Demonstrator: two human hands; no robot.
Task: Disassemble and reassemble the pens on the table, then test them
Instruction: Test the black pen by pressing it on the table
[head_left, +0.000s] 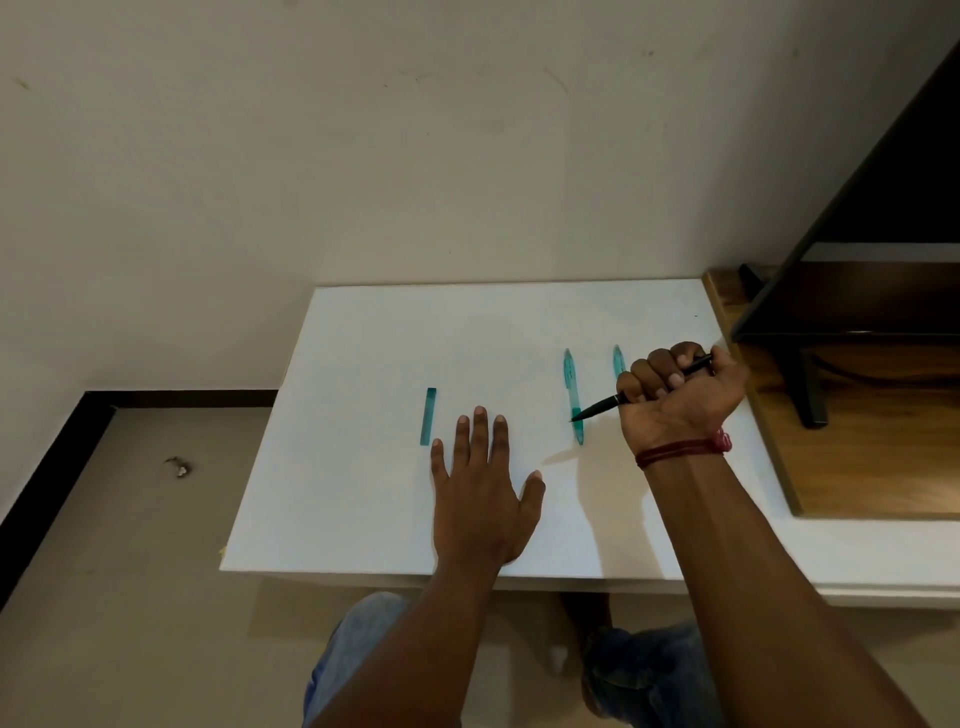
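My right hand (680, 392) grips a slim black pen (602, 404) in a fist, its tip pointing down-left over a teal pen (571, 384) that lies on the white table (363, 493). A second teal pen (617, 358) lies just to the right, partly hidden behind my right hand. Further left a short teal pen piece (428, 415) lies flat. My left hand (480, 488) rests palm down on the table with fingers straight and spread, just right of that teal piece, holding nothing.
A wooden surface (857, 457) adjoins the table's right side and carries a dark screen on a stand (810, 374). A wall stands behind the table. Floor shows to the left, and my knees show below the front edge.
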